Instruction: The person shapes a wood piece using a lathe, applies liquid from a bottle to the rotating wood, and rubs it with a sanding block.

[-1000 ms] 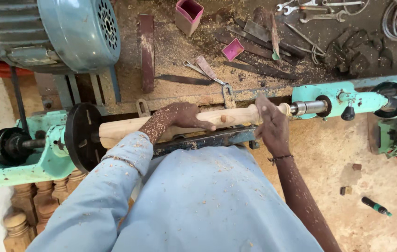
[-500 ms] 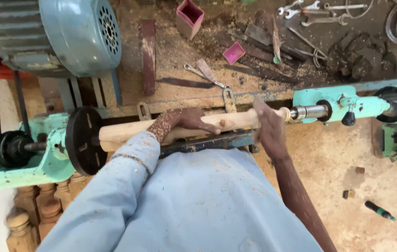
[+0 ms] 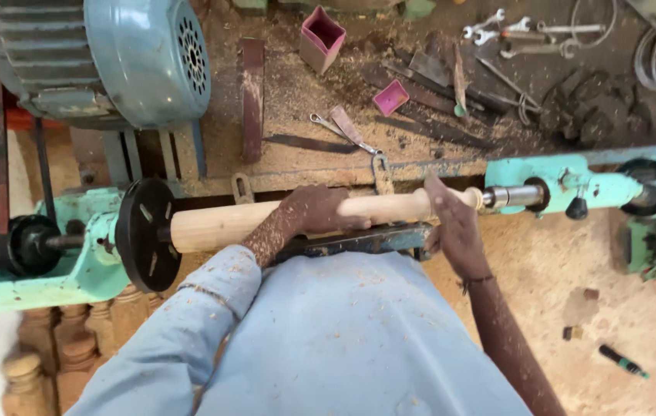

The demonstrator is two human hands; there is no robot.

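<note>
Head view: wooden cylinder (image 3: 220,223) mounted on lathe (image 3: 544,181), long axis left-right, between faceplate (image 3: 141,235) and tailstock. Left hand (image 3: 316,209) fingers curled over it; right hand (image 3: 447,219) fingers together, flat against its right end.

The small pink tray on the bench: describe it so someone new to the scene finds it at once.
Start at the big blue-grey motor at top left and follow the sawdust-covered bench rightwards. Past the tall pink square cup lies the small pink tray, right of the spanner. Among dark metal tools, it alone is low, open-topped and bright pink.
</note>
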